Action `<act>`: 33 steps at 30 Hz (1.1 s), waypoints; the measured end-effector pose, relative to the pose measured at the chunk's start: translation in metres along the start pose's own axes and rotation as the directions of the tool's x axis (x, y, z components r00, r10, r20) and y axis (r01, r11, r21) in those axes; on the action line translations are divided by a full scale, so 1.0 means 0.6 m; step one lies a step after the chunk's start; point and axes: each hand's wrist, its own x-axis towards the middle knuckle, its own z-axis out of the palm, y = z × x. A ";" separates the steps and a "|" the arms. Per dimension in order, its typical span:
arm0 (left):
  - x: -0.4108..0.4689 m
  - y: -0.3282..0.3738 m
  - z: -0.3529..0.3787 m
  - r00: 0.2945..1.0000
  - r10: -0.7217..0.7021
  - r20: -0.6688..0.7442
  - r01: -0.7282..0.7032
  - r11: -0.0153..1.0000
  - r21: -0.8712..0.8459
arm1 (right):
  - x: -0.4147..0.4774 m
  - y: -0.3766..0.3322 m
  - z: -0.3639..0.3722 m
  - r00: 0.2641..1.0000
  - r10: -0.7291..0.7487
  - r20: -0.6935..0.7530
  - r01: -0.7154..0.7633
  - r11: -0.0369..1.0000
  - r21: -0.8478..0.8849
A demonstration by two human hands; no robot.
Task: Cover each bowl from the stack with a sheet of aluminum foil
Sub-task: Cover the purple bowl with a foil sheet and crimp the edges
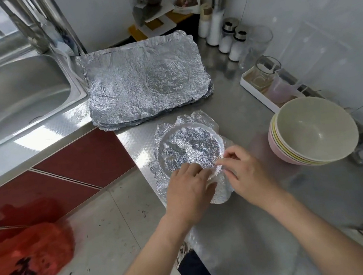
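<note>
A bowl draped in a crinkled foil sheet (pixel 190 149) stands on the steel counter, the foil pushed down into its round mouth. My left hand (pixel 188 190) lies over the near rim, fingers curled onto the foil edge. Just to its right, my right hand (pixel 239 167) pinches the foil at the same rim. A stack of bowls (pixel 314 132), cream on top with yellow and pink beneath, sits at the right. Behind the covered bowl lies a pile of flat foil sheets (pixel 145 80) bearing round imprints.
A steel sink (pixel 14 92) with a tap fills the left. Shakers and bottles (pixel 228 38), glasses and a white tray (pixel 258 91) line the back right wall. A red plastic bag (pixel 27 261) hangs low on the left over the floor.
</note>
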 end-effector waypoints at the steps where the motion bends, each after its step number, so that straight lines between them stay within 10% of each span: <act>1: -0.004 -0.005 -0.004 1.000 -0.008 0.008 0.008 1.000 -0.009 | -0.004 -0.001 0.006 1.000 0.012 0.004 -0.012 1.000 -0.004; 13: 0.013 0.009 0.017 1.000 0.017 -0.004 -0.017 0.996 -0.083 | 0.015 0.008 0.020 0.977 0.201 -0.075 -0.189 0.970 0.150; 17: 0.017 0.013 0.009 0.999 0.031 0.013 -0.030 0.996 -0.081 | 0.027 0.025 0.016 0.894 0.445 -0.050 -0.410 0.858 0.309; 22: 0.013 -0.006 0.012 0.999 0.043 0.014 -0.042 0.997 -0.063 | 0.050 0.035 0.012 0.787 0.520 0.333 -0.600 0.518 0.609; 33: 0.014 0.005 0.031 0.997 0.025 -0.068 -0.034 0.990 -0.140 | 0.036 0.026 0.059 0.725 0.661 0.192 -0.530 0.359 0.768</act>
